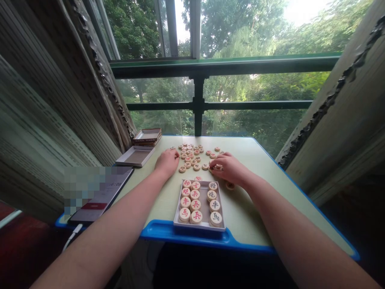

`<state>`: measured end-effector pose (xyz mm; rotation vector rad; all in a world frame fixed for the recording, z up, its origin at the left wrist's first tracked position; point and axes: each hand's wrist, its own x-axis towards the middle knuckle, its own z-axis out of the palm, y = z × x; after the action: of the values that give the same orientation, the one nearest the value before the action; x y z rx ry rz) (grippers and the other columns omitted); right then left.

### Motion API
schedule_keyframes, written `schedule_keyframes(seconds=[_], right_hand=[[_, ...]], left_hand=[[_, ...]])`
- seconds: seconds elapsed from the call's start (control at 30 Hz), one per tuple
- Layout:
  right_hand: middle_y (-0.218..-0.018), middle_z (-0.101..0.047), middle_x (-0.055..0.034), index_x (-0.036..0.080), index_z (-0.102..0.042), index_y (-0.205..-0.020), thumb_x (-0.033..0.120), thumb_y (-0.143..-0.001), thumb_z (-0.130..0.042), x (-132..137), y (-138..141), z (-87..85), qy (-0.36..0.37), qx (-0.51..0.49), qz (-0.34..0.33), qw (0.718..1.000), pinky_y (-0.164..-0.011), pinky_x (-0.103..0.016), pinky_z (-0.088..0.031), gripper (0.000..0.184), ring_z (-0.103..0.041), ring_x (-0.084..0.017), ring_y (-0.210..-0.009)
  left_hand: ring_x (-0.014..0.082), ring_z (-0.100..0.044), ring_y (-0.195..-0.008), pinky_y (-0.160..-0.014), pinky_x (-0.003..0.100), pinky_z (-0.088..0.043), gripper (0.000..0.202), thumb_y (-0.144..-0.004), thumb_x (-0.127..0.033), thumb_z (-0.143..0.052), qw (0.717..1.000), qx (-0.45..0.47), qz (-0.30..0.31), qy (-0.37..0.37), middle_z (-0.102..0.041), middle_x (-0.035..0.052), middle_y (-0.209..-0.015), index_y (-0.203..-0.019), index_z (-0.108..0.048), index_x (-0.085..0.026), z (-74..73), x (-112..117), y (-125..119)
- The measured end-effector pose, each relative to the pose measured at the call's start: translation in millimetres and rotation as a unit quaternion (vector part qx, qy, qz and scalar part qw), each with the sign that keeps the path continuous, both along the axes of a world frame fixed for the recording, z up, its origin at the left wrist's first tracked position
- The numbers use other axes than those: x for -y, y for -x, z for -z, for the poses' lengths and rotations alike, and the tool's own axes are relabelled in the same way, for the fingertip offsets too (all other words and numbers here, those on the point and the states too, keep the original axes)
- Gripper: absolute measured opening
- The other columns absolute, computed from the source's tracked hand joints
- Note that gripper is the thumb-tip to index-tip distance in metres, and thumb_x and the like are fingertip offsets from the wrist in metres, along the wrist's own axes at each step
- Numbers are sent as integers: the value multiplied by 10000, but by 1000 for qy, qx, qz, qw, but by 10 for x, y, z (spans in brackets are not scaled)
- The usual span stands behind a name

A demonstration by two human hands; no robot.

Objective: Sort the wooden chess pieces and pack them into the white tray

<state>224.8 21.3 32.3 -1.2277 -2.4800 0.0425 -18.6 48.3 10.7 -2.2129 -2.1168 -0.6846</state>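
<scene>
- The left hand (167, 162) is at the left edge of the loose pieces (197, 167), fingers curled and thumb close to the index finger; whether a piece is pinched there, I cannot tell.
- The right hand (229, 166) is low over the right side of those pieces, fingers partly bent, tips at a piece; whether it has a grip is unclear.
- The loose pieces, round with red or dark characters, lie scattered on the far half of the tabletop (240, 218), mostly between the hands.
- Nearer the person, a white box (205, 206) holds pieces in columns: two red-marked on the left, one dark-marked on the right, a gap between.
- One red-marked piece (197, 179) lies just beyond the box's far edge.
- At far left are a shallow tray (136, 155) and stacked boxes (147, 137).
</scene>
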Motion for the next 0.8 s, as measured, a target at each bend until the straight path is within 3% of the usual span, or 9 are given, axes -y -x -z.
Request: schedule_keyframes(seconds=[0.3, 0.5, 0.8], right_hand=[[-892, -690, -41, 208, -705, -860, 260, -727, -628, -1, 6, 12, 5, 1, 18, 1000, -861, -367, -412, 162, -558, -216, -859], [-1045, -660, -55, 223, -684, -1009, 292, -757, -603, -8, 16, 33, -6, -12, 14, 1000, -861, -394, -418, 274, -533, -245, -960], [-945, -696, -35, 230, -716, -890, 273, -785, -573, -11, 11, 59, 0, -9, -7, 1000, -862, -395, -406, 183, -559, -229, -925]], left_hand=[[154, -601, -836, -774, 279, -497, 247, -715, -74, -570, 985, 147, 72, -55, -618, 76, -992, -950, -594, -147, 56, -48, -14], [145, -598, -818, -734, 250, -504, 255, -702, -72, -572, 980, 152, 108, -62, -611, 83, -984, -948, -608, -126, 46, -23, -47], [190, -612, -809, -743, 275, -473, 220, -689, -236, -577, 997, 83, 2, 5, -662, 74, -954, -873, -674, -163, 22, 0, -5]])
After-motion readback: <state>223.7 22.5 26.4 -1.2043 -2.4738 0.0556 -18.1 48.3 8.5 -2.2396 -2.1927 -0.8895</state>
